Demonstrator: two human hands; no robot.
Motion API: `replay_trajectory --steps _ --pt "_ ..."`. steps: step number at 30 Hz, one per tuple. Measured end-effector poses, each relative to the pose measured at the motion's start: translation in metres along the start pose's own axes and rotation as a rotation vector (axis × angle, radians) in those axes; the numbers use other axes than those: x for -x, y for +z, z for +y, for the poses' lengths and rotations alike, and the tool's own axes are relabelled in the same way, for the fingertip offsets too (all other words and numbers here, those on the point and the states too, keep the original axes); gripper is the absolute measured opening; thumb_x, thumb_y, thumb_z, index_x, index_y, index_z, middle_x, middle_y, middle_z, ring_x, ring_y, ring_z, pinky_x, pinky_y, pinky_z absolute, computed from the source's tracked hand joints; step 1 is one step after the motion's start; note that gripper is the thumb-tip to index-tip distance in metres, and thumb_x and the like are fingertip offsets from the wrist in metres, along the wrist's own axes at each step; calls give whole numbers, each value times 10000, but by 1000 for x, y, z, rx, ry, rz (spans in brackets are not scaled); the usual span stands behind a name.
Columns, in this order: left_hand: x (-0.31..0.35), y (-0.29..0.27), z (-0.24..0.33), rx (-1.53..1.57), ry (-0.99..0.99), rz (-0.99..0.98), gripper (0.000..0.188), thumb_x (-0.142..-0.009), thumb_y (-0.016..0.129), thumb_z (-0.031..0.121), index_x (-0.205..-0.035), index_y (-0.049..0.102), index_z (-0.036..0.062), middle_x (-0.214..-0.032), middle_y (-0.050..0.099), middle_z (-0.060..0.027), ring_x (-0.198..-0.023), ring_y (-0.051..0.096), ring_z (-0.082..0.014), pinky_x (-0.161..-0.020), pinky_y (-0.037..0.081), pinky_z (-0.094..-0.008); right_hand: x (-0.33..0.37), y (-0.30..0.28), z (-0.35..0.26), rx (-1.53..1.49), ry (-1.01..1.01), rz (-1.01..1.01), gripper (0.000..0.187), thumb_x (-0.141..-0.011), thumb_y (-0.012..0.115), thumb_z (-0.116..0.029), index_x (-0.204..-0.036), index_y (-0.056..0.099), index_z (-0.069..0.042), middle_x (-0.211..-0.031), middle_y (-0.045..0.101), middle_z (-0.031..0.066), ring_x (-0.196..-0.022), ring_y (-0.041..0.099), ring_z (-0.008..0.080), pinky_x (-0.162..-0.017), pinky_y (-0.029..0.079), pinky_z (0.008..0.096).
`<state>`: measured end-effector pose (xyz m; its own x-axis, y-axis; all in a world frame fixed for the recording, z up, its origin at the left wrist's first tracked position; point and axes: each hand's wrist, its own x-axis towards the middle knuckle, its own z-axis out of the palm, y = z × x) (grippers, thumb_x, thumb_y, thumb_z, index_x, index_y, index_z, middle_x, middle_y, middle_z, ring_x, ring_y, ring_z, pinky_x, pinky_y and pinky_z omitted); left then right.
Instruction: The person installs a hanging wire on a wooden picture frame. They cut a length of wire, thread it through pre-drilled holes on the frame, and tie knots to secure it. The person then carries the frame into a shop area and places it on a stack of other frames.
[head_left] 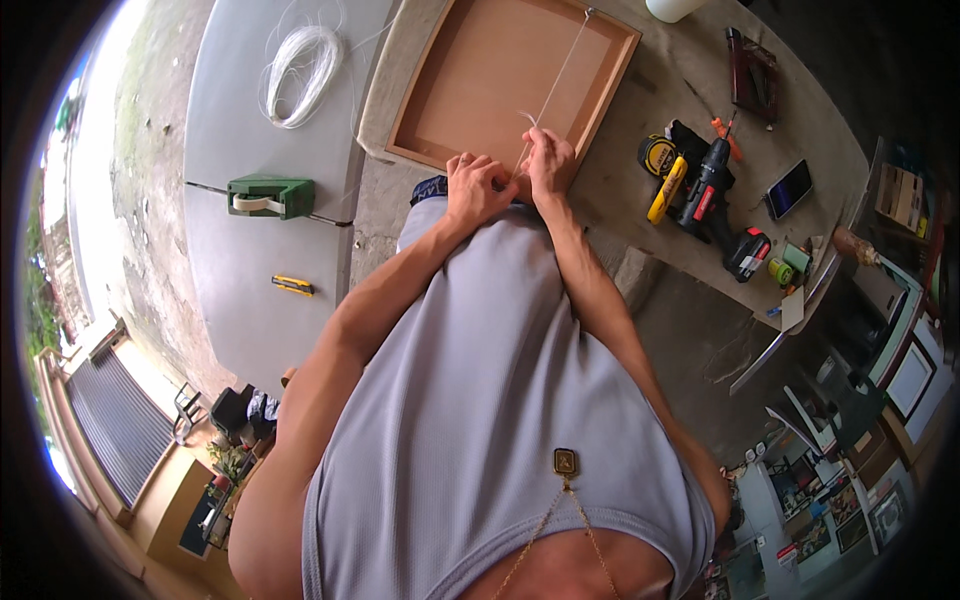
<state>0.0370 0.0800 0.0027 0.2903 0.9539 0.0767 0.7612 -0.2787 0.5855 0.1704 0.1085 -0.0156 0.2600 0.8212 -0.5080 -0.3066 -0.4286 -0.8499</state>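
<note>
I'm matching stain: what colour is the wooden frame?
The wooden frame is brown, clearest in head view.

The scene is looked down on steeply from the wearer's head, through one wide fisheye lens. The chest of the grey shirt is seen nearest; the left hand and right hand are framed beyond it. The wooden tray is cropped at the far edge. The grey tabletop at left and workbench at right are taken in, both bent toward a dark, rounded rim.
</note>
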Motion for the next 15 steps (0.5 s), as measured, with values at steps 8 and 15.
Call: replay_trajectory --steps 8,15 --pt "-7 3 1 -144 141 -101 139 -769 555 198 -700 563 77 -699 607 -95 -721 595 -278 -803 390 -404 12 -19 0 324 -83 92 201 -881 534 -138 -902 618 43 -606 615 57 -540 583 121 -527 478 267" --pt "-16 -3 -10 74 45 -267 138 -790 562 165 -726 584 45 -804 620 -118 -702 607 -276 -660 462 -409 17 -11 -6 488 13 210 148 -839 557 -123 -845 584 22 -621 646 73 -557 636 173 -539 499 300"
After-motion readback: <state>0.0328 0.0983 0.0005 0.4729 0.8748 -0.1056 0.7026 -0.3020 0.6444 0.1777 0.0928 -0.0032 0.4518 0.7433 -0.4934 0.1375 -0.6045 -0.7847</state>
